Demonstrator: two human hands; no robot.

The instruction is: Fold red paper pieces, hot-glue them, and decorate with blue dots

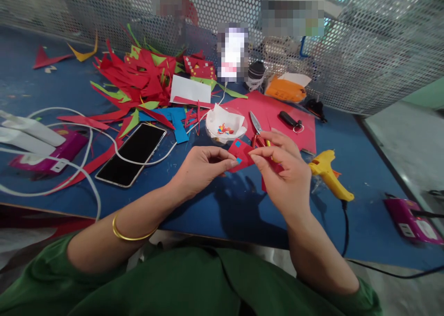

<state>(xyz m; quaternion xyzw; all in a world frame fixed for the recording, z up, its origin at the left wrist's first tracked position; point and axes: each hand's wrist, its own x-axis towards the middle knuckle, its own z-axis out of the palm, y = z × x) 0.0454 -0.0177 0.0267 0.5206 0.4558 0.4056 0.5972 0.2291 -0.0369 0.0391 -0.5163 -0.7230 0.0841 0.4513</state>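
Observation:
A small red paper piece with blue squares on it is held up between my two hands, just above the table. My left hand pinches its left edge between thumb and fingers, close to a blue square. At the opposite edge, my right hand has thumb and forefinger closed on the paper. Scissors with red handles lie behind my right hand, which partly hides them. Directly beyond the red piece stands a clear bowl lined with white paper, with tiny red, orange and blue bits inside.
Red and green scraps are heaped at the back left. A phone lies left of my hands, crossed by a white cable. To the right are a yellow glue gun, a black key fob and a purple power strip.

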